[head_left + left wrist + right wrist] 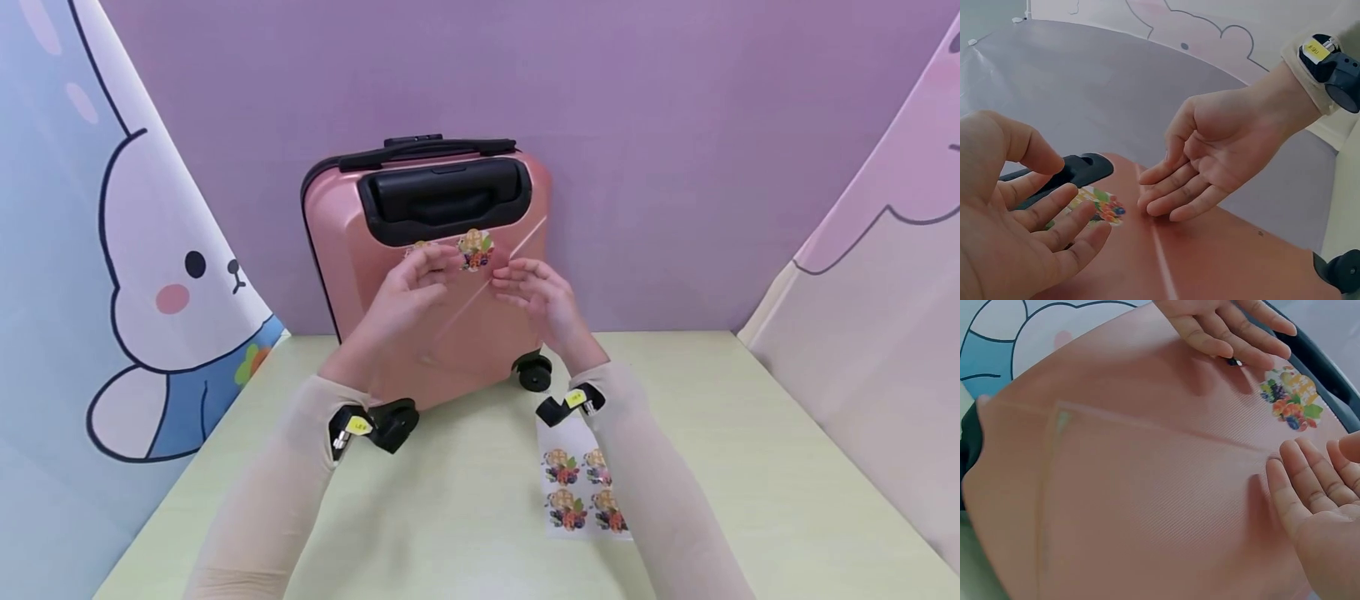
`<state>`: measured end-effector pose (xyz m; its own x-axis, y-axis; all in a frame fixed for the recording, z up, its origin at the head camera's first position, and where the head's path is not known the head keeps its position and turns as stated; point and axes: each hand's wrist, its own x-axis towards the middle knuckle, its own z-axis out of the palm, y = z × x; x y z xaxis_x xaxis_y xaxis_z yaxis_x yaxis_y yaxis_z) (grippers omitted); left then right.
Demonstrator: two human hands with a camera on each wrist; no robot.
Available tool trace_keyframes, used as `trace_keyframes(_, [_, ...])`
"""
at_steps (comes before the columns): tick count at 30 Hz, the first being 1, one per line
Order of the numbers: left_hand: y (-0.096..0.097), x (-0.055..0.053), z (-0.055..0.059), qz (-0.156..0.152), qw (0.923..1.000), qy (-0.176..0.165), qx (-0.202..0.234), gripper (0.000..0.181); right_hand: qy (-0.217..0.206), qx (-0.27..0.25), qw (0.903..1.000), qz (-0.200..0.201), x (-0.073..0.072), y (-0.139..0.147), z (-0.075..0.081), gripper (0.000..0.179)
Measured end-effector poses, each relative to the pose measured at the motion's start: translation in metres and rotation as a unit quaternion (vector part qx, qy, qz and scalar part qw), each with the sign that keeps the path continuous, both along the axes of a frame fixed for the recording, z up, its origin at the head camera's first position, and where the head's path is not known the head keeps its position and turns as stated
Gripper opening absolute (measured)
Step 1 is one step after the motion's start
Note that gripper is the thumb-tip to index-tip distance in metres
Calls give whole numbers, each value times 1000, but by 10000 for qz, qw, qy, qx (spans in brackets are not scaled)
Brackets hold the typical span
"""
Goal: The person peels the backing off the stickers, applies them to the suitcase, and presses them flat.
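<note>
A pink hard-shell suitcase (480,333) stands upright with its black handle recess (446,200) toward the top. My left hand (412,287) is over the upper shell, fingers loosely bent and apart, and nothing shows between them. A fruit-print sticker (476,250) is on the shell just below the recess, between both hands. Behind the left fingers, a second fruit-print sticker (422,247) is mostly hidden. To the right of the visible sticker, my right hand (536,292) has its fingertips close at the shell, by a pale diagonal line (1166,428). Its fingers are extended and hold nothing visible.
A sheet of fruit-print stickers (566,492) lies on the pale table (435,517), partly beneath the right forearm. Black wheels (535,372) are at the suitcase's lower corners. A purple backdrop (645,167) rises behind, with cartoon-printed cloth (180,317) to the left.
</note>
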<state>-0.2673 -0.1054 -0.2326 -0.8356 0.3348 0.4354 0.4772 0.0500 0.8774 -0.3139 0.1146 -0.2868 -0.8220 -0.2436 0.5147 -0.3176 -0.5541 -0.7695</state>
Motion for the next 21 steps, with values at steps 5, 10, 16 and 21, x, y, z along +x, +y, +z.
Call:
trace_keyframes(5, [2, 2, -10, -19, 9996, -266, 115, 47, -53, 208, 9998, 32, 4, 6, -17, 28])
trace_keyframes(10, [5, 1, -22, -108, 9991, -415, 59, 46, -130, 475, 9987, -106, 10, 15, -31, 27])
trace_keyframes(16, [11, 1, -43, -442, 9989, -157, -15, 41, -268, 973, 9945, -275, 16, 26, -50, 26])
trace_keyframes(21, [16, 2, -58, -551, 9984, -144, -59, 41, -295, 1138, 9927, -286, 18, 33, -61, 28])
